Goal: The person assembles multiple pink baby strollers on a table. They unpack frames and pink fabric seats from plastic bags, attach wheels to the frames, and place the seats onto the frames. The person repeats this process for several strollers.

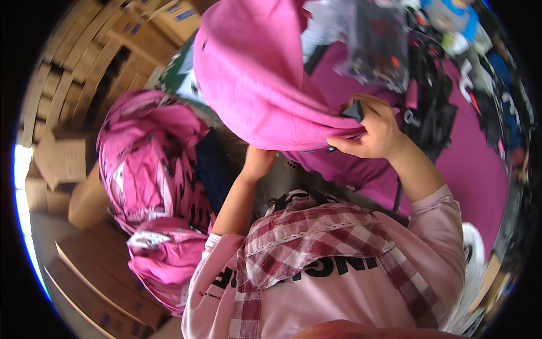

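A large pink fabric piece, curved like a canopy or hood, is held up in front of me. My right hand grips its right edge, with a black end piece between thumb and fingers. My left hand is under the lower edge of the fabric; its fingers are mostly hidden behind it. Beneath and to the right spreads a darker magenta cloth surface.
A tall pile of pink fabric pieces stands at the left. Flattened cardboard boxes are stacked behind it, with more cardboard at lower left. A clear plastic bag and black straps lie on the magenta cloth.
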### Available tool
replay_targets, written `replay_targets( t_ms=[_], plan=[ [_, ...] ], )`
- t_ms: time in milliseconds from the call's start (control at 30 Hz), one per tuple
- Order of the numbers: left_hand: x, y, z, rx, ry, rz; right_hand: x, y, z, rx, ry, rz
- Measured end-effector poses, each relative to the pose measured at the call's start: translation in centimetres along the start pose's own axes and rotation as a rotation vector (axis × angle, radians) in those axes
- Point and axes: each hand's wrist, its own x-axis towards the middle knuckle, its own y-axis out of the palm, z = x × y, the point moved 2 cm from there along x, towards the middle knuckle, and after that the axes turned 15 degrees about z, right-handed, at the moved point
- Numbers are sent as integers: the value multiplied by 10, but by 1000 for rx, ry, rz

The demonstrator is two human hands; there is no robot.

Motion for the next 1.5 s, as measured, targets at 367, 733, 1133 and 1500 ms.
replay_targets(
  t_ms=[367, 733, 1133, 1500],
  plan=[
    [102, 54, 45, -212, -808, -127, -325, 10, -52, -389, 1210, 5],
    [222, 213, 120, -217, -802, 165, -332, 94, -64, 1052, 1811, -1365],
    [206, 93, 42, -938, -175, 139, -219, 66, -80, 975, 1219, -1315],
    [263, 149, -22, -784, -98, -31, -214, -34, -95, 622, 1243, -1348]
  ],
)
